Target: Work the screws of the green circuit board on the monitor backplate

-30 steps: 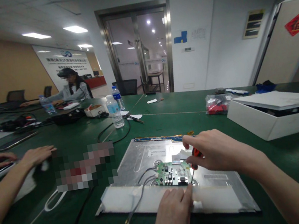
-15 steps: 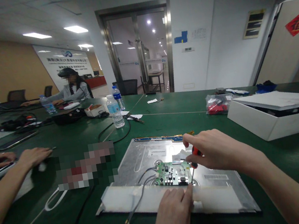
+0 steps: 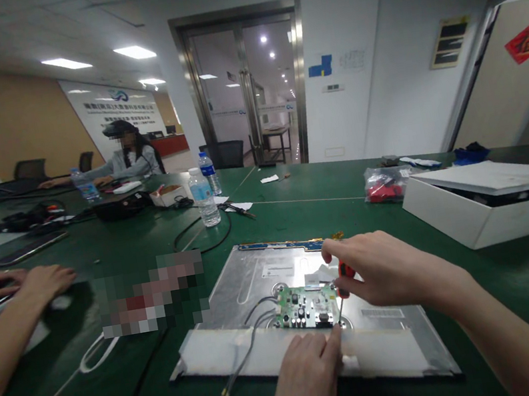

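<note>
A silver display panel (image 3: 251, 274) lies flat, back side up, with a green circuit board (image 3: 307, 305) on its middle. My right hand (image 3: 373, 271) grips a red-and-black screwdriver (image 3: 344, 283) that tilts slightly, its shaft reaching down to the board's lower right corner. Low against the board's near edge rests my left hand (image 3: 309, 373), fingers bent together and one fingertip beside the screwdriver tip. What lies under those fingers is hidden. Grey cables (image 3: 253, 345) run from the board's left side over a whitish strip (image 3: 218, 344) along the panel's near edge.
At the left, another person's hands (image 3: 45, 283) work on a white-edged object. Water bottles (image 3: 204, 198) stand beyond the panel. A white box (image 3: 489, 207) with its lid ajar and a plastic bag with red contents (image 3: 384, 186) sit at the right. Someone sits across the table (image 3: 133, 159).
My right hand and the screwdriver have shifted very slightly; the tip stays at the board's corner. My left hand keeps its place. The neighbour's hand at the left has moved left.
</note>
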`<state>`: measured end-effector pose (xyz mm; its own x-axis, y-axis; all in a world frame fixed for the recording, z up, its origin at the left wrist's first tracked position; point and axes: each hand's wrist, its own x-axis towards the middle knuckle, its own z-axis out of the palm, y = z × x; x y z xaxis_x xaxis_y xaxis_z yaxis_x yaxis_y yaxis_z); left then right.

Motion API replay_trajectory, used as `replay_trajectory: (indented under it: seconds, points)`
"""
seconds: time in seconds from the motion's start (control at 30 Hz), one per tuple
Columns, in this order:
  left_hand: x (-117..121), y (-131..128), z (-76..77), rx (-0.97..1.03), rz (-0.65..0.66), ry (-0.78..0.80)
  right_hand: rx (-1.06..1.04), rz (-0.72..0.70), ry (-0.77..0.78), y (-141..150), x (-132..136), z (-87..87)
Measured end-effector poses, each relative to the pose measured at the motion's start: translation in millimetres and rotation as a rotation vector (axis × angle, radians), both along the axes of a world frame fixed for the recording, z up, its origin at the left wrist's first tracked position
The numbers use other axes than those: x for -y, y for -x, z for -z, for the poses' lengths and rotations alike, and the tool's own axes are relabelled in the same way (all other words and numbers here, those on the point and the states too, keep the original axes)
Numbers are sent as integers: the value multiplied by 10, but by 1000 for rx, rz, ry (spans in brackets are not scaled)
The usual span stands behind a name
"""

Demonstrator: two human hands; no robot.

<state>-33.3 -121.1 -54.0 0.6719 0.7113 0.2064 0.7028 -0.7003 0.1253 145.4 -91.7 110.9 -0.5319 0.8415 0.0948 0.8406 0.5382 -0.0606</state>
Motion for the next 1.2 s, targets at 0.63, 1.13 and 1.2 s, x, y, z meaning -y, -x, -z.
replay_trajectory:
  seconds: [0.63,1.13,1.2]
  points:
    - [-15,-3,9,17,10,-19,15,18,-4,-9,-9,3]
    - [-5,-1,-15,-13,9,21,-39,-57,34,-30,32,-13]
    - [-4,-3,-15,-17,10,17,-20,-27,15,-22,12,-4]
